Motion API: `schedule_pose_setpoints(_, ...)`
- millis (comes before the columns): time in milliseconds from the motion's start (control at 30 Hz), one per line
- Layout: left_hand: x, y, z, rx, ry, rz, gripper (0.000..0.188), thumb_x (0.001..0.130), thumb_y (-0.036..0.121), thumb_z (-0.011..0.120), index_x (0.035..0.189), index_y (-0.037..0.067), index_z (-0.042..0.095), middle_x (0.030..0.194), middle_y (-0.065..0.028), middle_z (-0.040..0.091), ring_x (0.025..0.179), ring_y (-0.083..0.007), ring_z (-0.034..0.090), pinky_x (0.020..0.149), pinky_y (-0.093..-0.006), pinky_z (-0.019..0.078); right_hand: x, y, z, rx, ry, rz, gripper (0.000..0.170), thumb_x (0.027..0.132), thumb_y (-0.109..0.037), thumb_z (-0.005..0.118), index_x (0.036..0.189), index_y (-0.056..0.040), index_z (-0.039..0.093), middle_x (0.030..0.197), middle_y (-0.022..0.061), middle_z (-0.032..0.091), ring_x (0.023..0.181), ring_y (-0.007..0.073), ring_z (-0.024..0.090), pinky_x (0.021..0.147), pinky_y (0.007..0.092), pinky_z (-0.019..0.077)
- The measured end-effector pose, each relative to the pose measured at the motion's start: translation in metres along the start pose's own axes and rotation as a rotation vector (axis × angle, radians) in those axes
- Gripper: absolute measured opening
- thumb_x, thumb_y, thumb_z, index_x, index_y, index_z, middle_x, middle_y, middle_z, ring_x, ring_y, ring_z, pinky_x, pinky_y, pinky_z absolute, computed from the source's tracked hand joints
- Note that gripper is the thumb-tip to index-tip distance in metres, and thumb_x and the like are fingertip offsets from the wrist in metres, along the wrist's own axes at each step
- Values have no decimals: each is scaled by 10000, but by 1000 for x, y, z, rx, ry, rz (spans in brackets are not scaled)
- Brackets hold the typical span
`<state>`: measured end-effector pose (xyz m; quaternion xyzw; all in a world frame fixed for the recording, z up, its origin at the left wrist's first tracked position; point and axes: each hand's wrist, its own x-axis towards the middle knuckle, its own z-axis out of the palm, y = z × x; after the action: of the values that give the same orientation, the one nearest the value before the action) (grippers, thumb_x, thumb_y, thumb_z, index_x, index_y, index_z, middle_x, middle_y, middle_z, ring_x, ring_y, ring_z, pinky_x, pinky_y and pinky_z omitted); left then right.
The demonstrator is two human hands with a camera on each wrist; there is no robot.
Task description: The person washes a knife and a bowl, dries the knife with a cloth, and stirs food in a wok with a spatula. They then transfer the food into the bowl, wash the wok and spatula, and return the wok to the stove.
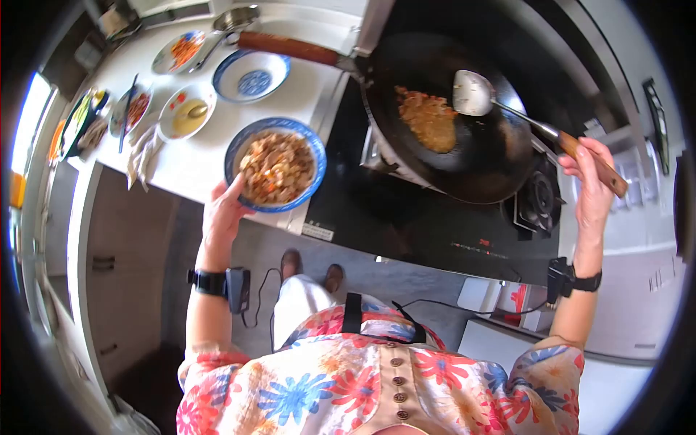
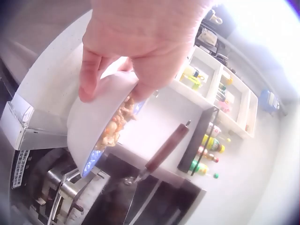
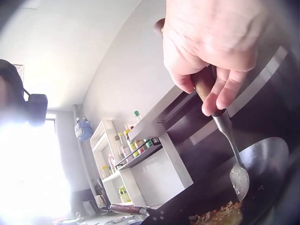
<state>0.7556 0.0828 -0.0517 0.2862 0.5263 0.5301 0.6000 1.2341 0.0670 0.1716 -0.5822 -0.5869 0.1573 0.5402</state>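
Observation:
My left hand (image 1: pixel 226 210) grips the near rim of a blue-and-white bowl (image 1: pixel 316 190) filled with diced cooked meat and orange bits (image 1: pixel 279 167). The left wrist view shows the thumb over the rim and fingers under the white outside (image 2: pixel 89 117). With my right hand (image 1: pixel 591 181) I hold a wok spatula (image 1: pixel 540 125) by its wooden handle. Its metal blade (image 1: pixel 473 94) is inside the dark wok (image 1: pixel 500 170), beside a brownish, saucy mixture with red bits (image 1: pixel 428 119). The bowl is left of the wok, near the counter's front edge.
The wok's long wooden handle (image 1: pixel 286 48) reaches left over the counter. An empty patterned bowl (image 1: pixel 272 64), a bowl with a spoon (image 1: pixel 174 125), a plate of shredded orange food (image 1: pixel 165 55) and a cloth (image 1: pixel 145 154) lie there. A second burner (image 1: pixel 538 199) sits right of the wok.

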Motion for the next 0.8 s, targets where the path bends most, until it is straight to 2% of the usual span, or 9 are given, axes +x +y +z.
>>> schedule_pose_setpoints(233, -3, -10, -2, 108, 88, 129, 235, 850, 232, 587, 927, 10, 596, 718, -37, 627, 508, -66, 571, 433, -174, 477, -2, 1, -4, -91, -142, -70, 213, 840, -110, 585, 1022, -3, 554, 840, 89, 624, 710, 135, 628, 623, 212, 472)
schedule_pose_setpoints(300, -22, -2, 4, 154, 224, 129, 275, 867, 282, 557, 875, 10, 593, 658, -29, 590, 456, -84, 531, 425, -185, 451, -5, -1, -3, -145, -168, -74, 229, 842, -113, 584, 1041, -4, 550, 887, 94, 619, 743, 139, 629, 630, 202, 465)
schedule_pose_setpoints(367, -42, -9, -15, 180, 80, 52, 284, 862, 273, 556, 851, -7, 598, 655, -49, 593, 487, -106, 555, 458, -212, 468, -8, -8, 1, -167, -172, -56, 237, 843, -113, 583, 1050, -5, 548, 918, 97, 613, 760, 141, 629, 634, 202, 462)
schedule_pose_setpoints(433, -67, -16, -12, 117, -226, -159, 261, 848, 238, 566, 848, -20, 607, 697, -78, 614, 534, -120, 579, 496, -221, 479, -12, -13, 3, -191, -179, -24, 254, 846, -117, 580, 1068, 0, 542, 987, 105, 595, 805, 156, 627, 647, 200, 456)
schedule_pose_setpoints(567, -71, -95, 36, 312, -695, -510, 386, 813, 294, 623, 980, -52, 590, 778, -96, 624, 592, -145, 600, 537, -237, 492, -17, -18, 9, -131, -214, -49, 249, 824, -63, 595, 1055, 10, 539, 992, 104, 589, 865, 174, 611, 735, 222, 465)
schedule_pose_setpoints(633, -56, -148, 63, 248, -806, -648, 460, 794, 292, 646, 1089, -45, 545, 841, -101, 631, 653, -154, 616, 582, -247, 512, -17, -17, 8, -98, -224, -92, 248, 812, -39, 603, 1046, 13, 540, 994, 102, 586, 884, 178, 604, 769, 231, 464)
schedule_pose_setpoints(700, -43, -193, 87, 289, -827, -731, 490, 793, 342, 643, 1118, -8, 531, 966, -110, 613, 747, -161, 617, 634, -272, 505, -14, -16, 7, -95, -264, -112, 238, 790, 1, 616, 1017, 16, 546, 992, 96, 582, 902, 171, 589, 821, 244, 451)
schedule_pose_setpoints(733, -37, -216, 96, 282, -837, -723, 490, 793, 342, 643, 1118, -8, 531, 966, -110, 613, 747, -161, 617, 634, -272, 505, -13, -18, 9, -121, -254, -126, 210, 785, 6, 618, 986, 9, 559, 988, 95, 582, 921, 162, 574, 828, 243, 446)
schedule_pose_setpoints(800, -32, -243, 111, 201, -939, -886, 439, 799, 345, 632, 1092, 29, 552, 1057, -108, 589, 838, -177, 608, 700, -303, 487, -10, -16, 12, -155, -263, -168, 205, 781, 11, 619, 979, 4, 564, 995, 96, 582, 933, 158, 565, 834, 244, 443)
